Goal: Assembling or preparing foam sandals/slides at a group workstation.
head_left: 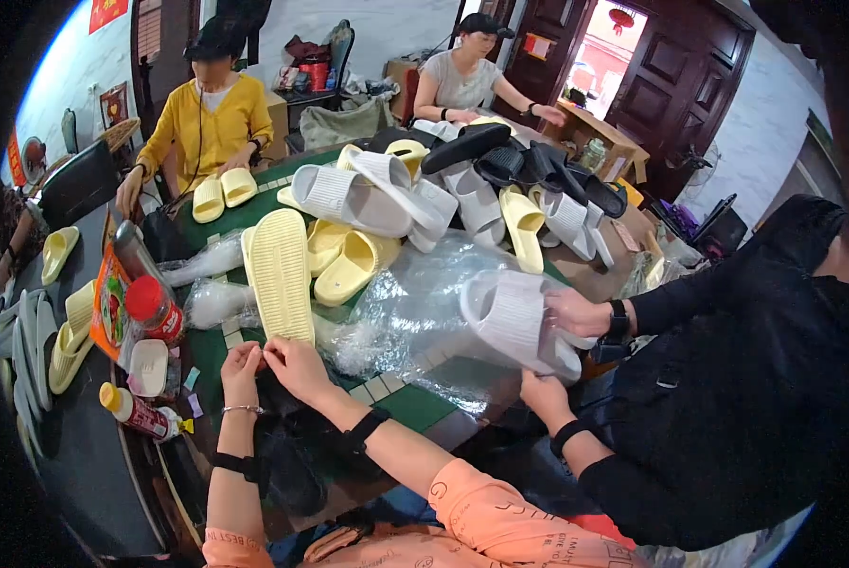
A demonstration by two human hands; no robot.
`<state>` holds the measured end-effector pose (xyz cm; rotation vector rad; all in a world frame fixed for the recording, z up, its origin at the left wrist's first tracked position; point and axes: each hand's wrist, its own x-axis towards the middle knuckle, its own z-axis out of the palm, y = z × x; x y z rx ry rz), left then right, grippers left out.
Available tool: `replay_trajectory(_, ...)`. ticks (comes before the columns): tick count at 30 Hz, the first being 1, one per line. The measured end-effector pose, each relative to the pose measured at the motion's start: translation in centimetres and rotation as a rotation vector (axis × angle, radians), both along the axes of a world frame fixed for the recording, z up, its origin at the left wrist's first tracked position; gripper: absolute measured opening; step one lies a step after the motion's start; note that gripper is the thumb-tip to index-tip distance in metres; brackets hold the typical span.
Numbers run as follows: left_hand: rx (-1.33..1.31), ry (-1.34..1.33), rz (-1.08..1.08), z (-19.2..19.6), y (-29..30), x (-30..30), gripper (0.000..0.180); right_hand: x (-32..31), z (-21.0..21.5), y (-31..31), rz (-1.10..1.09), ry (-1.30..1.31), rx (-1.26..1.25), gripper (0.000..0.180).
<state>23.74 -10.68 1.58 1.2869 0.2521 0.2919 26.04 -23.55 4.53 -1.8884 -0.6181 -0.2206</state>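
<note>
In the head view, the left hand [242, 364] and right hand [294, 367] are near each other at the bench [401, 407], fingers bent inward; whether they grip anything is too small to tell. A yellow slipper [283, 270], sole showing, is just beyond them. Rightward, a co-worker's hand [576, 313] grips grey slippers [508, 317] by a clear bag [410, 293].

Matt, ridged yellow slipper [281, 268]; glossy, crinkled clear plastic bag [410, 317].
</note>
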Motion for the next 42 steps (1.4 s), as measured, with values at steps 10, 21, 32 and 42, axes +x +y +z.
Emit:
replay_trajectory(10, 0.005, -0.007, -0.065, -0.8, 1.3, 0.0, 0.008, -0.2, -0.3, 0.6, -0.005, 0.014, 0.025, 0.012)
replay_trajectory(21, -0.059, -0.022, -0.132, -0.8, 1.1, 0.4, 0.010, -0.2, -0.1, 0.0, -0.032, 0.003, -0.013, 0.014)
replay_trajectory(32, 0.099, -0.049, -0.100, -2.4, 3.3, 0.3, 0.014, -1.1, -0.3, 1.8, -0.063, 0.080, 0.046, 0.021)
replay_trajectory(42, 0.097, -0.009, 0.005, 0.3, -0.6, 0.2, 0.018, 0.2, -1.1, 1.1, 0.004, 0.147, 0.092, 0.014)
